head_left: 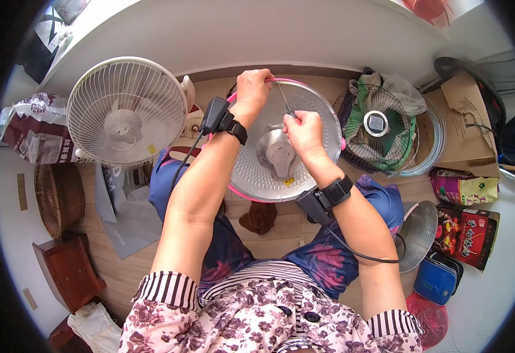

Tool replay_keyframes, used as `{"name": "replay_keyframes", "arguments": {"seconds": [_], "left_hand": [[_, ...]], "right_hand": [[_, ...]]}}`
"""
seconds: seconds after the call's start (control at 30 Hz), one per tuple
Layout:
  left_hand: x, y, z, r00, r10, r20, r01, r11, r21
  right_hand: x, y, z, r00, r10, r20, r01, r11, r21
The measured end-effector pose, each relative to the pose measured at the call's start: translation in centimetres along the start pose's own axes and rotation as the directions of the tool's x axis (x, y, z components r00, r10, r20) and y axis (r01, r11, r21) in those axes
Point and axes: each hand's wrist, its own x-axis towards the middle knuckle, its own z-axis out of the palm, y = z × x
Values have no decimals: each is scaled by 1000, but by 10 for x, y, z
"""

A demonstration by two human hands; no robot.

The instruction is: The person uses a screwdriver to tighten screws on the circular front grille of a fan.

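A round silver dish with a dimpled inner face and a pink rim [247,157] is tilted up in front of my knees; it looks like the reflector of an electric heater. At its middle sits a smooth metal cover [278,156], with a small yellow label below it. My left hand [252,91] is closed over the dish's upper left rim. In my right hand [305,134] is a screwdriver [284,99], its thin shaft pointing up to the top rim beside my left hand. The screwdriver's tip is too small to make out.
Left of the dish stands a white caged fan [127,112]. To the right are a black fan grille [381,120], a coil of wire [437,141] and a cardboard box [463,126]. A metal basin [419,235], blue case [435,279] and small wooden cabinet [69,270] lie nearer.
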Motion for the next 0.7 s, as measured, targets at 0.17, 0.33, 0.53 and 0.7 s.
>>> {"name": "replay_keyframes", "arguments": {"seconds": [0.17,0.33,0.53,0.7], "left_hand": [[2,-7,-1,999,45,-7,-45,999,3],[-2,-10,0,999,-12,33,14,996,-84],[-3,-5,-1,999,-40,35,42,997,-59],[-5,-10,0,997,-72,7,73,997,-39]], "right_hand": [[4,8,7,997,-80,-19,78,992,-102],[4,-4,-5,922,257,290,-366,822,437],[9,2,-5,994,93,58,-100,984,145],[1,-5,-2,965,-198,-170,168,969,-179]]}}
